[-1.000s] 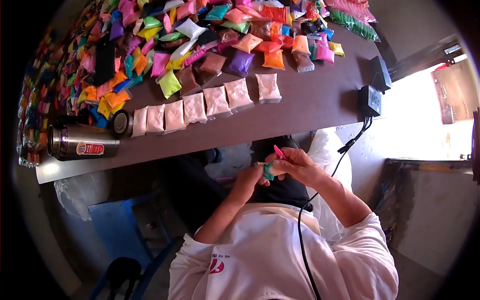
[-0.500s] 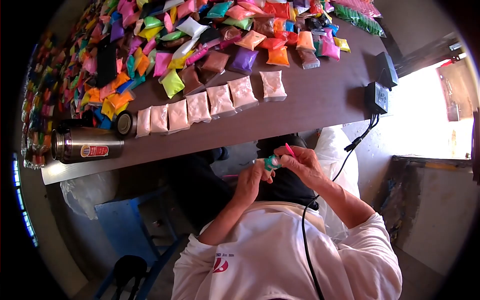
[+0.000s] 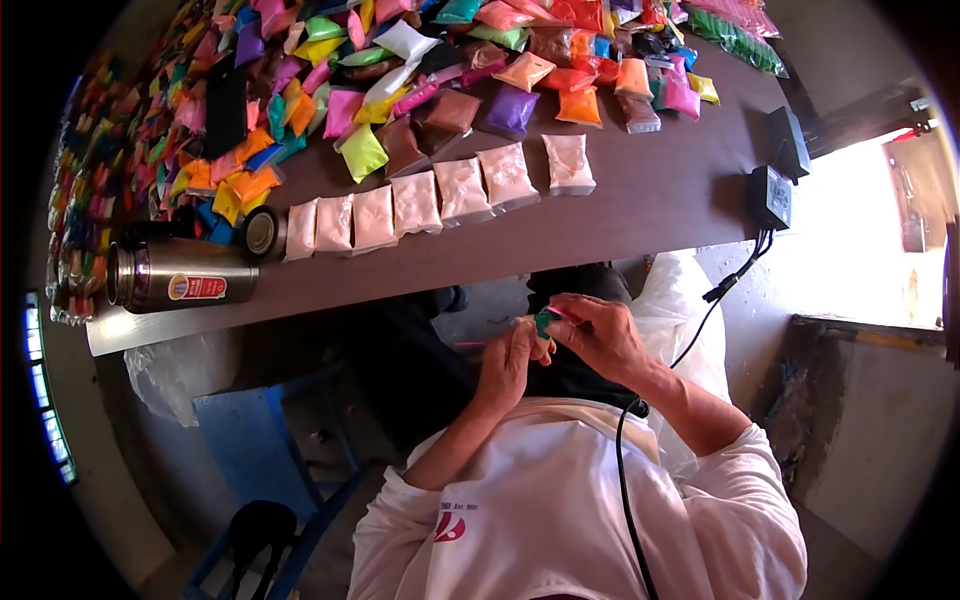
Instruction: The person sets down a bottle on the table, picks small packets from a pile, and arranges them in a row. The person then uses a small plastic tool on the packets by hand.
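Note:
Above my lap, my left hand (image 3: 508, 362) is closed around a small piece with a green part (image 3: 545, 322) showing at the fingertips; its exact kind cannot be made out. My right hand (image 3: 607, 338) meets it from the other side, with fingers pinched on a thin pink stick-like tool (image 3: 555, 312) whose tip is at the green part. A second thin pink stick (image 3: 467, 345) pokes out to the left of my left hand. Fingers hide most of the held piece.
Along the table (image 3: 430, 265) lies a row of pale pink packets (image 3: 415, 203), with a heap of colourful packets (image 3: 350, 100) behind. A steel flask (image 3: 180, 277) lies at the left. A black box (image 3: 768, 197) with cables sits at the right edge; a blue chair (image 3: 250, 440) stands lower left.
My right hand has turned, and the pink tool, upright before, now lies low against the green part. My left hand stays closed on the piece. The whole view has shifted slightly.

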Action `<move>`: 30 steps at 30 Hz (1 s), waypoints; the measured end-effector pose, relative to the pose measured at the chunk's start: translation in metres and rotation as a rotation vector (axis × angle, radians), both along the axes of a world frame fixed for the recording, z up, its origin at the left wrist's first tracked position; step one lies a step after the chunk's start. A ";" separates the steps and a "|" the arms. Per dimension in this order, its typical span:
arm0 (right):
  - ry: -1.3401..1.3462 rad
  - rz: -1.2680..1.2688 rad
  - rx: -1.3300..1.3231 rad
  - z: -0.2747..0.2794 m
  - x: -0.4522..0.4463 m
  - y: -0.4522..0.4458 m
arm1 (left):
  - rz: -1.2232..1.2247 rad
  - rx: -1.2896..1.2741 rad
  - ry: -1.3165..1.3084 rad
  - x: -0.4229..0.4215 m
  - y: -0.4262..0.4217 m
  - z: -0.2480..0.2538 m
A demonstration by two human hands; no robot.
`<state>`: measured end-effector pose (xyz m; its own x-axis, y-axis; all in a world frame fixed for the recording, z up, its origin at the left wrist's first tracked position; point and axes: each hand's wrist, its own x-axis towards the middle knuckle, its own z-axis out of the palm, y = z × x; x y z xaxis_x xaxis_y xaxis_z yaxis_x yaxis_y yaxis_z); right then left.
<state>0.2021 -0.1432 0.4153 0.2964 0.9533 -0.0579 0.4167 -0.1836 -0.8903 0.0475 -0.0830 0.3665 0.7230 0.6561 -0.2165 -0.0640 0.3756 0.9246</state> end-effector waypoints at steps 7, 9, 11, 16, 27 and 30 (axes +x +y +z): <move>-0.094 0.167 -0.050 0.000 0.005 0.007 | 0.013 -0.020 0.005 -0.004 -0.002 -0.004; -0.117 0.195 -0.042 -0.004 0.007 0.009 | 0.010 -0.028 0.031 -0.006 -0.004 -0.004; -0.142 0.227 -0.031 -0.005 0.007 0.011 | -0.020 -0.004 -0.029 -0.008 -0.004 -0.006; 0.031 0.111 0.057 -0.016 -0.001 0.010 | 0.016 -0.039 0.004 -0.011 0.000 -0.003; -0.161 0.284 0.045 -0.014 -0.004 0.015 | -0.007 0.030 0.052 -0.018 -0.003 -0.011; -0.079 0.260 -0.049 -0.014 -0.006 0.019 | 0.013 -0.030 -0.009 -0.022 -0.001 -0.010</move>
